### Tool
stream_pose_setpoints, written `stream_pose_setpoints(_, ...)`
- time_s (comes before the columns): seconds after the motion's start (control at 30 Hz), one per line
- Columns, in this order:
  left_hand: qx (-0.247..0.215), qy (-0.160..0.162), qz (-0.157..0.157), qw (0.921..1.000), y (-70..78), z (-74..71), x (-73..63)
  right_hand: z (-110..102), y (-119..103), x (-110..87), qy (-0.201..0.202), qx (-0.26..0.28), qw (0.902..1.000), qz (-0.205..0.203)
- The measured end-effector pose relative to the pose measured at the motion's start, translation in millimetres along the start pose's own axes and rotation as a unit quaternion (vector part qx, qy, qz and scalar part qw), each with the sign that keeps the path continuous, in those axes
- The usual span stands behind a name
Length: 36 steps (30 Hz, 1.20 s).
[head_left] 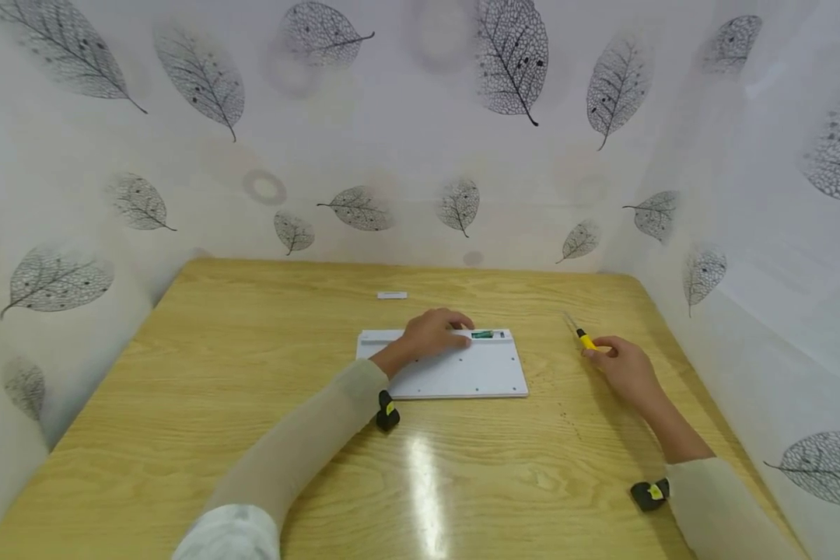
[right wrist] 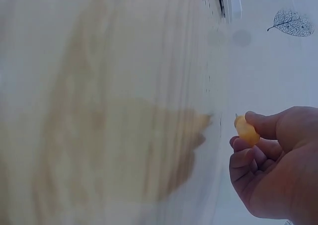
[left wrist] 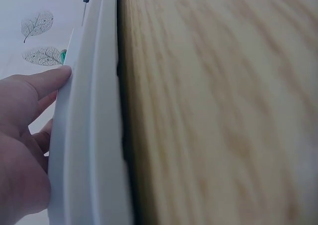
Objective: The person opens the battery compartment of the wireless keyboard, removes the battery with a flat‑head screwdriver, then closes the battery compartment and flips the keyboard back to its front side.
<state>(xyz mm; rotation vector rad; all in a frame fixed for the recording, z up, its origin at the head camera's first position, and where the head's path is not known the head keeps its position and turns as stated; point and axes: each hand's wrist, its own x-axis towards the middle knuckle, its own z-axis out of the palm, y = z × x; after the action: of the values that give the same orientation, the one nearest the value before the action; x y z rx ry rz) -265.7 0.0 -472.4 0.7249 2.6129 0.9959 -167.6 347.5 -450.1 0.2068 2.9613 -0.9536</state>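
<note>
A flat white device (head_left: 455, 377) lies on the table, its upward face dotted with small dark holes. Along its far edge a recess shows a green battery (head_left: 483, 334). My left hand (head_left: 435, 333) rests on the device, fingers toward the recess; in the left wrist view the thumb touches the white surface (left wrist: 82, 135). To the right, my right hand (head_left: 626, 369) holds a screwdriver (head_left: 586, 339) by its yellow and black handle, its shaft pointing away and to the left. In the right wrist view the yellow handle (right wrist: 247, 130) sits between thumb and fingers.
A small white strip (head_left: 392, 295) lies behind the device, near the table's back edge. Small dark specks (head_left: 568, 418) are scattered on the wooden table (head_left: 308, 482) right of the device. Leaf-patterned white sheeting (head_left: 392, 155) encloses the back and sides.
</note>
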Motion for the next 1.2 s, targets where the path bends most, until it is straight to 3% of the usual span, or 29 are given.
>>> stream_pose_setpoints(1.2, 0.004, 0.004, -0.007, 1.0, 1.1, 0.8, -1.2, 2.3, 6.2, 3.2, -0.015, -0.056, 0.9983, -0.001)
